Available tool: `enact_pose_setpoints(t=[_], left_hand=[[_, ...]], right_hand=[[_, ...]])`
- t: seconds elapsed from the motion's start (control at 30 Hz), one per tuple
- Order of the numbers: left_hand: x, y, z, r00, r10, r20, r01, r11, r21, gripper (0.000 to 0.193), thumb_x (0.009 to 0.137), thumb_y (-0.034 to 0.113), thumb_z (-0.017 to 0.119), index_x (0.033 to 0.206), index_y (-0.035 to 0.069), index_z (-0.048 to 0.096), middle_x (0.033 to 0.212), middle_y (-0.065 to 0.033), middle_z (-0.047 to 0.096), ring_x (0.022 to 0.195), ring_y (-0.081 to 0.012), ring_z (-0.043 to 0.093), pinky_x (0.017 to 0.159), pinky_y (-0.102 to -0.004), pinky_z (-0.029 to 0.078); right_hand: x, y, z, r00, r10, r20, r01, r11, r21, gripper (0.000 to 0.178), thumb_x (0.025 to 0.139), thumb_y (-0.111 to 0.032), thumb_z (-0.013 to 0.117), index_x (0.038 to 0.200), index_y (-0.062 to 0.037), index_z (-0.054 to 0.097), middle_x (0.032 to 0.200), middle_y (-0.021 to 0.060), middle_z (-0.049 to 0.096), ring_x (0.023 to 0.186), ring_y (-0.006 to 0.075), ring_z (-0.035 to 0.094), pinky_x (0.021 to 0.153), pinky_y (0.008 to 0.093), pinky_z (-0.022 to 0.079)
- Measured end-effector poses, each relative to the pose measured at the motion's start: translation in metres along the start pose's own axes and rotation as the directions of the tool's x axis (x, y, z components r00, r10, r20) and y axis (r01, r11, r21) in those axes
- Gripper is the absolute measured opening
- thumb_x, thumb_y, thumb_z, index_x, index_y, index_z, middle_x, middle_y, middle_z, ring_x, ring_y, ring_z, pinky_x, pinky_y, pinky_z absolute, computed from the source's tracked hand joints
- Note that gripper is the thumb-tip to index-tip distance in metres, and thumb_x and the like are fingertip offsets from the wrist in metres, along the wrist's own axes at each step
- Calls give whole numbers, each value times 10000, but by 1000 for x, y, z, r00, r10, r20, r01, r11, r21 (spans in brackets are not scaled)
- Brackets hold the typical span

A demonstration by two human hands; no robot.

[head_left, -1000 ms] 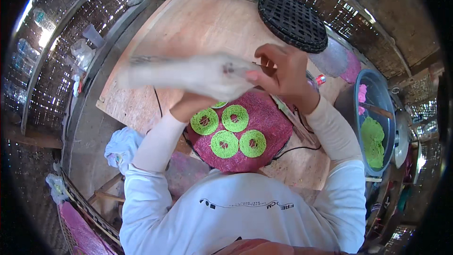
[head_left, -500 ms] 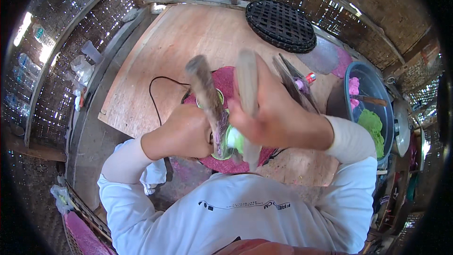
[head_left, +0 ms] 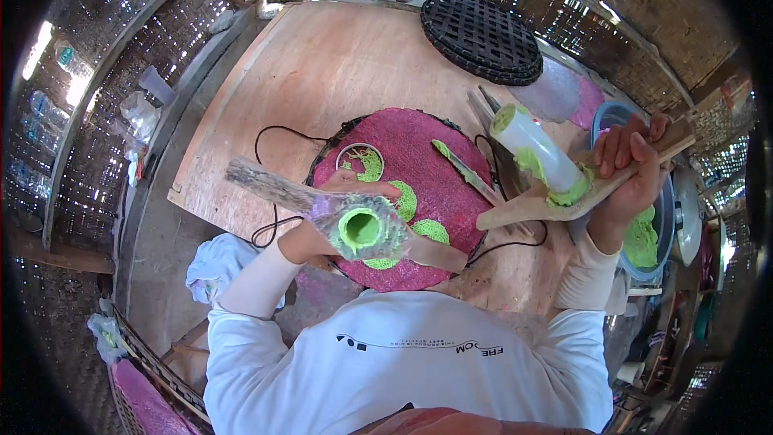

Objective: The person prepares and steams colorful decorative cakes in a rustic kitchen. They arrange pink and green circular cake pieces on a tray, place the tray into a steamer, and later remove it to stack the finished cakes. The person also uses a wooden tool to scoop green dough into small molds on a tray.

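Observation:
My left hand (head_left: 354, 184) is wrapped round a wooden press body (head_left: 322, 211) with two handles. Its round hole is lined with green dough and faces up. In my right hand (head_left: 626, 167), closed on its wooden handle, is a plunger (head_left: 549, 158) with a white cylinder smeared with green dough, tilted up and apart from the press body. Below lies a round pink mat (head_left: 419, 129) bearing several lacy green dough discs (head_left: 431, 231). A white ring (head_left: 382, 163) surrounds green strands on it. A flat stick (head_left: 465, 167) tipped with green dough rests at the mat's right.
A blue tub (head_left: 667, 234) with green dough (head_left: 642, 238) stands at the right. Stacked black woven trays (head_left: 483, 39) lie at the back of the plywood board (head_left: 322, 56). A dark cord (head_left: 270, 129) loops beside the mat. White cloth (head_left: 216, 264) sits at the left.
The plunger has come out of the press body and moved right with my right hand. My left hand has tipped the press body so its hole shows. The mat's discs are now uncovered.

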State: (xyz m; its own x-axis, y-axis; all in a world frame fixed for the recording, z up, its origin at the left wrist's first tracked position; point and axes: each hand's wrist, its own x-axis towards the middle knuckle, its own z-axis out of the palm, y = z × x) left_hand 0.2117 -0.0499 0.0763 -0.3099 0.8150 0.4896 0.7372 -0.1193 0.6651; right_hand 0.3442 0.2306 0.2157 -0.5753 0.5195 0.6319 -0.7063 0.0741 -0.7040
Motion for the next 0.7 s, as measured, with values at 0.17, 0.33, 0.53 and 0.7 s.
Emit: enact_pose_setpoints(t=[0.17, 0.33, 0.53, 0.7], left_hand=[[1, -1, 8, 999, 39, -16, -39, 999, -25, 357, 650, 352, 715, 946, 162, 650, 1135, -35, 582, 956, -121, 544, 770, -316, 301], [-3, 1, 17, 991, -5, -134, -11, 993, -118, 328, 664, 334, 706, 927, 145, 655, 1177, -70, 553, 1020, -169, 516, 815, -328, 307], [-7, -3, 23, 994, -11, -109, 5, 998, -55, 317, 657, 317, 720, 899, 125, 648, 1188, -79, 537, 1030, -185, 513, 852, -337, 316], [9, -14, 47, 967, 9, -256, -82, 957, -277, 460, 672, 222, 711, 1077, 70, 557, 1024, -72, 567, 1003, -168, 519, 877, -357, 359]], right_hand=[[-5, 15, -18, 999, -22, -49, 24, 999, 38, 160, 764, -41, 456, 867, -102, 349, 536, 12, 319, 382, 105, 315, 400, 236, 321], [-11, 29, -21, 996, -22, -86, 29, 996, 82, 142, 777, -52, 464, 848, -110, 356, 545, -2, 304, 410, 97, 316, 435, 231, 330], [-11, 40, -23, 978, -57, -201, 76, 993, 87, 141, 763, -53, 481, 833, -122, 379, 532, 3, 321, 392, 105, 332, 411, 238, 336], [-4, 76, -23, 930, 25, -367, 132, 909, 396, 95, 801, -103, 460, 722, -109, 407, 519, 17, 369, 455, 120, 387, 471, 261, 370]])
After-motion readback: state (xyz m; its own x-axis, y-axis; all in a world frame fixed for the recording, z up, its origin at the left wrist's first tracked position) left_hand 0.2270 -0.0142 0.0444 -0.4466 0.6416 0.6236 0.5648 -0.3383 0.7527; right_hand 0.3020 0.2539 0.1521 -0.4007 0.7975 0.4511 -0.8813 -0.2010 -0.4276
